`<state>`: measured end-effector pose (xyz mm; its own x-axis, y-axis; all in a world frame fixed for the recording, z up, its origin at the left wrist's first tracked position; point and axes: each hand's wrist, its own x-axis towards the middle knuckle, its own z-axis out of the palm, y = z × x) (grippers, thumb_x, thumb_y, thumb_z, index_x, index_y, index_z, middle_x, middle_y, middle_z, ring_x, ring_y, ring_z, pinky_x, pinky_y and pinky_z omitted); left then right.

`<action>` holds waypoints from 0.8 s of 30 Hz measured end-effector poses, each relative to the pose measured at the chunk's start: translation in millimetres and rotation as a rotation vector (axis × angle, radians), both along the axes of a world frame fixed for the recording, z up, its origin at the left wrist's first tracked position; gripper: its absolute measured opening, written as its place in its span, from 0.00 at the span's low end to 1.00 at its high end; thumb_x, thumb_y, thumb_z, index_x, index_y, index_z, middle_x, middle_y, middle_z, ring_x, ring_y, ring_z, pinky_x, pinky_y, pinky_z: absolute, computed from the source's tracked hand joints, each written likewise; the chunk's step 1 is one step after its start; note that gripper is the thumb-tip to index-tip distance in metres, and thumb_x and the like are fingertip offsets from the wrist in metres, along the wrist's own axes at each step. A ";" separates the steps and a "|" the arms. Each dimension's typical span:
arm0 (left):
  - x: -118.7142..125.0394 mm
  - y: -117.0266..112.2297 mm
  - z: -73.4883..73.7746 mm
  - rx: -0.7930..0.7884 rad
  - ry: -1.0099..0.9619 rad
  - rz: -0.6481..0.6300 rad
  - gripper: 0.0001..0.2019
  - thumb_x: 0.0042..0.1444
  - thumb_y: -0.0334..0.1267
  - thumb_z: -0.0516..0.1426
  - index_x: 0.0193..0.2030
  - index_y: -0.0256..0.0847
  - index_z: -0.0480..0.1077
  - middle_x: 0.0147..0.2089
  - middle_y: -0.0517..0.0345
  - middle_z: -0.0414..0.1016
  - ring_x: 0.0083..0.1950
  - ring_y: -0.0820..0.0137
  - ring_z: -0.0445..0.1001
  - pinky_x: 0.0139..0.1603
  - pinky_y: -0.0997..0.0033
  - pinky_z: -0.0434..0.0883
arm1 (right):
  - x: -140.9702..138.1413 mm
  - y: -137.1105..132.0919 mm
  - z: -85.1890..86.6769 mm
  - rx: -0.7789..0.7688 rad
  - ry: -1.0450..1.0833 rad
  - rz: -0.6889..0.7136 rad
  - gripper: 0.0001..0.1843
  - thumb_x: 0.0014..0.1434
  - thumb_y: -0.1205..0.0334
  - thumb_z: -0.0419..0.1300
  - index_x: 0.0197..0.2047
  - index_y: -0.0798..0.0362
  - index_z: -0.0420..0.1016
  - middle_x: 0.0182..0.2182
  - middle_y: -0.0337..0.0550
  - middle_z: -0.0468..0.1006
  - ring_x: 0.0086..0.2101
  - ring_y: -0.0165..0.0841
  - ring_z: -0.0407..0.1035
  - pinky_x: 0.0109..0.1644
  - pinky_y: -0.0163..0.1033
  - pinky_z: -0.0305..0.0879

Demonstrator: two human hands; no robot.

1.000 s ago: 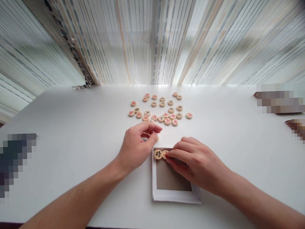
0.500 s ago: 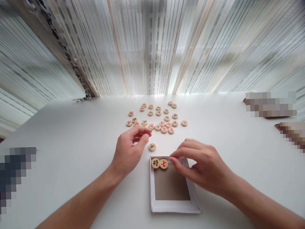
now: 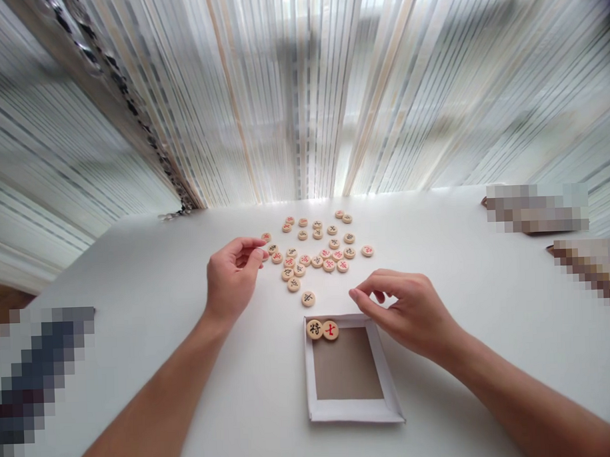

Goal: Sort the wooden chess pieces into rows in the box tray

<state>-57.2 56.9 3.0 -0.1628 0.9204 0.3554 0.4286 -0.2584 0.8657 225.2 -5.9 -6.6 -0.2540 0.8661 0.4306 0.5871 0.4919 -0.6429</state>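
A shallow white box [image 3: 351, 410] with a brown bottom lies in front of me on the white table. Two round wooden chess pieces sit in its far left corner: one with a black character [image 3: 314, 329] and one with a red character [image 3: 330, 330]. My right hand [image 3: 402, 308] hovers just right of the box's far edge, fingers curled loosely and apart, nothing in them. My left hand [image 3: 234, 277] is at the left edge of the scattered pieces [image 3: 318, 245], thumb and forefinger pinched near a piece. A single piece [image 3: 308, 298] lies between the pile and the box.
The white table [image 3: 138, 314] ends at a striped curtain behind. Blurred-out objects sit at the table's far right [image 3: 537, 208] and at its left edge [image 3: 34, 371].
My right hand let go of the red piece in the box and drew back to the right. My left hand moved left and away to the pile's left edge. The camera tilted.
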 end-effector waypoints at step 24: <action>-7.7 7.4 -15.9 0.031 0.451 -0.089 0.08 0.64 0.35 0.59 0.40 0.42 0.82 0.42 0.52 0.87 0.40 0.62 0.81 0.44 0.63 0.77 | -44.7 97.1 28.1 -0.192 -0.219 -0.072 0.11 0.67 0.58 0.65 0.41 0.53 0.88 0.38 0.47 0.88 0.37 0.39 0.80 0.43 0.42 0.73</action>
<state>-64.9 64.3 -12.9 0.0938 0.9116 0.4001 0.7358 -0.3342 0.5890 180.5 91.1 21.4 -0.2578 0.9456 0.1985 0.7513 0.3254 -0.5742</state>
